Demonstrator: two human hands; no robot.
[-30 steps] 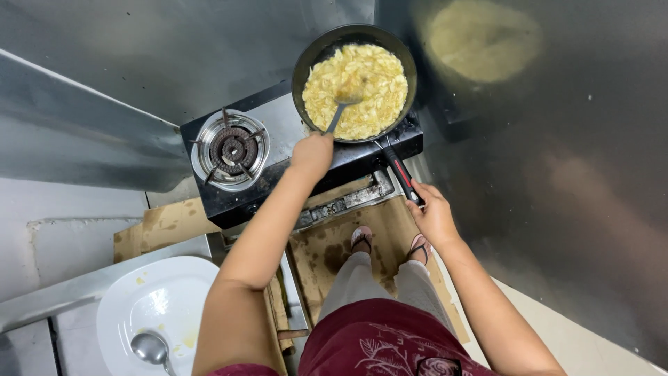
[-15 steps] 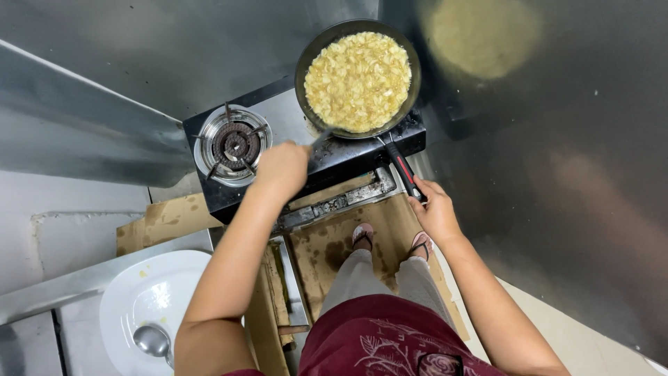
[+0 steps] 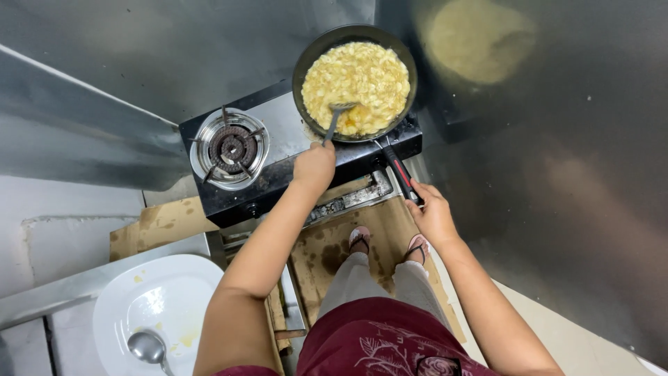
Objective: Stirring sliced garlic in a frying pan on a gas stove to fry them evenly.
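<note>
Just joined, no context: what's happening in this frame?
A person stands at a two-burner stove. The left hand holds a spatula with its blade in the yellow food in a black pan on the right burner. The right hand has a grip on the pan handle. The left burner is bare. A white plate with a spoon sits at lower left.
</note>
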